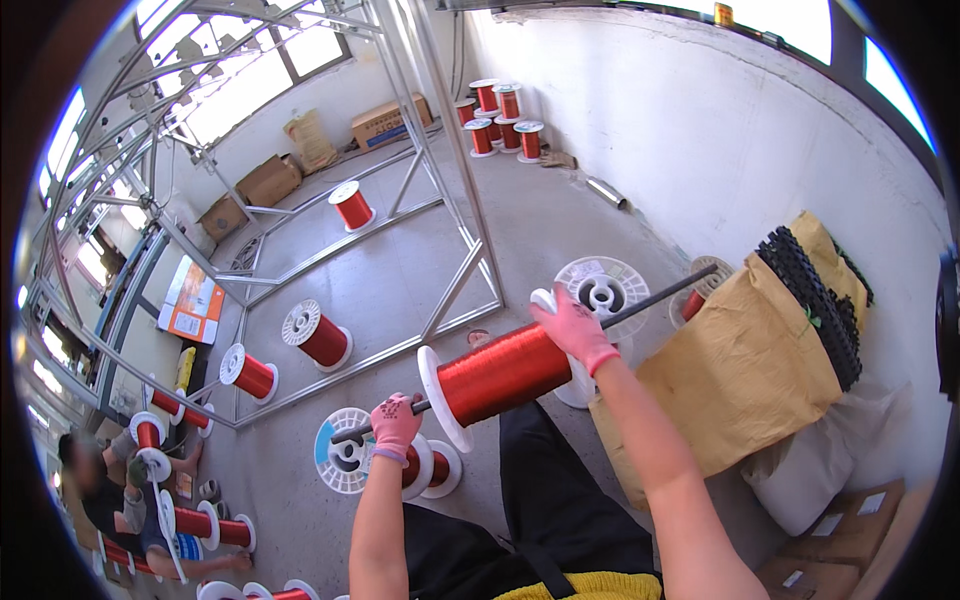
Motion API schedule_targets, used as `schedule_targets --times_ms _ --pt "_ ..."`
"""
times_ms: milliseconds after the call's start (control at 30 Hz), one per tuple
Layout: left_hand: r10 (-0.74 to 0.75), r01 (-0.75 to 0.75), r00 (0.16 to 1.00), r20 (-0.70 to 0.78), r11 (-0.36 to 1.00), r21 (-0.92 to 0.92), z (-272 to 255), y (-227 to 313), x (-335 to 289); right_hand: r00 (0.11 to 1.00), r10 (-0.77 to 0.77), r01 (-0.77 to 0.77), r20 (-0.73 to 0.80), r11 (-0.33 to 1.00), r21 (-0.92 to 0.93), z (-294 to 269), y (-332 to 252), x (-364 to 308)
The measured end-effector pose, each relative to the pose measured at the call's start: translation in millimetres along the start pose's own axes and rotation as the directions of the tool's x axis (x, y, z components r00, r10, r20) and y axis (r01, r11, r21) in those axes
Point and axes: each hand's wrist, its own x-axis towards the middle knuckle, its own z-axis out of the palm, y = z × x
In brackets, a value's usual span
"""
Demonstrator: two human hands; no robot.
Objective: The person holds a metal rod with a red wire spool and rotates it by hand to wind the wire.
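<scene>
We held a large spool of red wire (505,372) aslant in front of our dark-trousered legs (560,470), above the grey floor (300,425), with a dark rod (665,294) jutting from both of its ends. Our pink-gloved left hand (396,425) had its fingers curled around the rod, just outside the near white flange. Our right hand (575,325), gloved alike, grasped the spool at its other flange; its fingertips were partly hidden, so we could not tell whether they touched the rod too. Below our left hand, more white-flanged spools (440,470) rested on the floor, and a big pale reel (625,280) was behind the rod on our right. Near our right forearm lay brown paper sheeting (710,390) with black ridged strips (815,310) at its edge. Ahead of us stood a metal frame (468,285), a red spool (351,206) upright within it. To our left, a co-worker (100,490) sat among other red spools (237,533).
</scene>
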Motion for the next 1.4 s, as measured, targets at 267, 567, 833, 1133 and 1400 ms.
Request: schedule_targets --times_ms 267,567,833,1133,1400 --pt "-0.017 0.014 0.978 0.208 1.000 0.020 4.2 2.4 4.0 0.870 0.309 0.030 0.385 0.745 -0.666 111.1 284.0 -227.7" --pt "-0.145 0.148 0.954 0.261 0.989 0.006 -12.9 4.8 2.5 0.970 0.149 -0.147 -0.191 0.989 0.024 49.5 181.4 -142.0" --pt "-0.083 0.094 0.967 0.239 0.995 -0.036 -11.6 -3.8 -2.0 0.974 0.139 -0.007 -0.181 0.811 0.585 -5.6 27.6 -46.2" --pt "-0.083 0.095 0.971 0.225 0.994 -0.044 -11.7 6.4 1.4 0.996 0.078 -0.082 -0.041 0.992 -0.094 -1.2 -30.5 30.9" --pt "-0.093 0.100 0.962 0.256 0.995 -0.013 -11.1 -1.5 -2.6 0.985 -0.086 0.090 -0.148 0.996 0.025 71.5 95.9 -133.5"
